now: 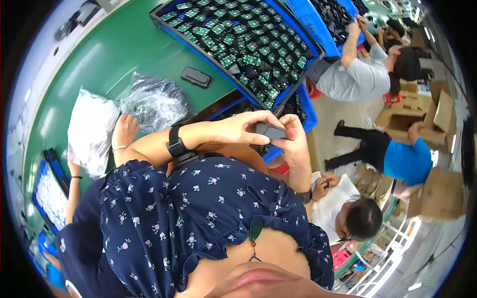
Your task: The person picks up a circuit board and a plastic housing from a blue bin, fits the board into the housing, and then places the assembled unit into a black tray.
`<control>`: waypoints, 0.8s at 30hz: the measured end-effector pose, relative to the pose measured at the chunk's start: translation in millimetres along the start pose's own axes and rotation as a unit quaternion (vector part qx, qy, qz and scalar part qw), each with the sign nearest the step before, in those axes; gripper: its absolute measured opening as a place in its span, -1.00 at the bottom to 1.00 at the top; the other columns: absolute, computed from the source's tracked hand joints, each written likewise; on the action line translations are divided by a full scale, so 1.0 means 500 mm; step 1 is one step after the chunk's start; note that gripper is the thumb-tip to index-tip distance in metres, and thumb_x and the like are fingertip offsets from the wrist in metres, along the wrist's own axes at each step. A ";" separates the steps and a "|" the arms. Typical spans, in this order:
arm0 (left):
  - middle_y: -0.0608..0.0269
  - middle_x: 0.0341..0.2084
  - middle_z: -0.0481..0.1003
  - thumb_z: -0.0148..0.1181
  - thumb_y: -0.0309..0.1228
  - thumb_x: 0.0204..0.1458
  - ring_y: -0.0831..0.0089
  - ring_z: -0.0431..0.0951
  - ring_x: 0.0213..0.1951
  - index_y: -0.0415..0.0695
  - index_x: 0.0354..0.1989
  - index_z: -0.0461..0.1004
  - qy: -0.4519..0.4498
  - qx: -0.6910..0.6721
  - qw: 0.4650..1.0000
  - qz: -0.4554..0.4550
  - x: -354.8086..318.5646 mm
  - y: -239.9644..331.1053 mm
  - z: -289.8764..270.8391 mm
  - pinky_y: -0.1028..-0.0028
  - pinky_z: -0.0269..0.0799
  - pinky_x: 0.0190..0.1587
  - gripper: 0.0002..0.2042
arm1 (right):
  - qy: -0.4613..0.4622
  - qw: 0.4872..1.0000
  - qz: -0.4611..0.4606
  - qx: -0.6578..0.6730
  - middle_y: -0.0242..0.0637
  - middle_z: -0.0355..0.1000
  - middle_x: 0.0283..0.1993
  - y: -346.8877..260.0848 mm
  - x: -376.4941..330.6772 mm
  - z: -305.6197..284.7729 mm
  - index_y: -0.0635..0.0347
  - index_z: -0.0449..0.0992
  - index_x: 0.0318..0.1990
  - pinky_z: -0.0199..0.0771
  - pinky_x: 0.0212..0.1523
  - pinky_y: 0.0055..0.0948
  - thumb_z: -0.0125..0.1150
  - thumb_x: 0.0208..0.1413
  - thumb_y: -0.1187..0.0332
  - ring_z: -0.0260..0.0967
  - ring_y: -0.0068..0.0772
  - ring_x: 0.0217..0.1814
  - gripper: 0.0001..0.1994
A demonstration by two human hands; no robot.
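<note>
A small dark grey plastic housing [271, 130] is pinched between my two hands, in front of my chest. My left hand [243, 126] reaches in from the left and grips one end with thumb and fingers. On the other end, the thumb and fingertips of my right hand [294, 139] are closed. Just beyond my hands lies a large black-rimmed tray [191, 43], filled with small green circuit boards [251, 60] and dark parts. A flat black plastic case [196, 77] rests on the green table, left of the tray.
Blue bins [309, 107] of black parts stand below and behind the tray. On the green table [114, 54], a clear plastic bag [151, 102] lies beside a white bag [92, 129], with a co-worker's hand [126, 130] nearby. Other people and cardboard boxes [442, 116] are at right.
</note>
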State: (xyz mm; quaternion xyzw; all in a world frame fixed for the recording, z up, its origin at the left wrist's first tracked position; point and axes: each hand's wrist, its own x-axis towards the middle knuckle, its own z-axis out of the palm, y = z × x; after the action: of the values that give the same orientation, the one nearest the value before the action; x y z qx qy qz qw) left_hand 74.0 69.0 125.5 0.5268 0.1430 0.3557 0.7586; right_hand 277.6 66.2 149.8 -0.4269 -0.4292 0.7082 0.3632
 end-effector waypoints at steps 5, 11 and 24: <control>0.28 -0.17 0.37 0.15 -0.38 0.04 0.55 0.33 -0.08 -0.18 -0.04 0.30 0.032 0.012 0.996 -0.087 -0.005 -0.023 -0.016 0.49 0.26 0.00 -0.67 | 0.044 0.992 -0.052 -0.105 -0.38 0.31 -0.20 0.047 -0.010 0.018 0.18 0.25 -0.08 0.34 -0.18 -0.60 0.28 -0.14 0.59 0.30 -0.58 -0.18 -0.56; 0.34 -0.19 0.40 0.07 -0.34 0.09 0.59 0.35 -0.12 -0.18 -0.01 0.34 0.135 -0.115 0.972 -0.156 0.017 -0.045 -0.039 0.55 0.27 -0.06 -0.69 | 0.110 0.984 -0.097 -0.098 -0.31 0.29 -0.20 0.093 0.015 0.017 0.22 0.16 0.06 0.26 -0.50 -0.73 0.18 0.07 0.31 0.26 -0.66 -0.42 -0.54; 0.15 -0.33 0.54 0.14 -0.13 0.01 0.40 0.52 -0.27 -0.18 -0.21 0.49 0.497 0.506 0.693 -0.127 0.090 -0.153 -0.468 0.46 0.37 -0.17 -0.65 | 0.279 0.958 0.014 -0.072 -0.38 0.34 -0.45 0.209 -0.059 -0.075 0.23 0.33 -0.08 0.20 -0.57 -0.72 -0.02 0.20 0.34 0.22 -0.71 -0.57 -0.79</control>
State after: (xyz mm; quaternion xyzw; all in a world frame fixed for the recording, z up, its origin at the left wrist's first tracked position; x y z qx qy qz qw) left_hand -3.0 248.5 -30.6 0.5539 0.7234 0.3399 0.2332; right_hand 307.5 12.9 52.6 -0.6386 -0.3549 0.5333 0.4263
